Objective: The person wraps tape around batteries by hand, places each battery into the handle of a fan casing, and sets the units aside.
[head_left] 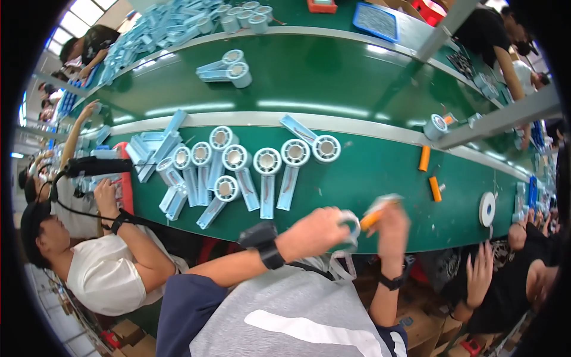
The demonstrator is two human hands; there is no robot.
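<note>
My left hand [312,232] is closed around a small fan body with a pale round head [351,227], partly hidden by the fingers. Close beside it, my right hand [394,229] grips an orange cylindrical battery [370,221]; motion smears this hand. Something whitish [389,200] shows at its fingertips, too blurred to name. Both hands are above the near edge of the green table. Left of them lie several light-blue fan bodies, such as one with a round grilled head [267,160] and an open trough-like handle [266,196].
Two loose orange batteries [424,158] lie to the right, near a white reel [488,208]. A green conveyor [333,77] runs behind a pale rail, carrying a few fan parts [238,72]. Co-workers sit left [113,268] and right [505,285]. A grey post [499,116] slants at right.
</note>
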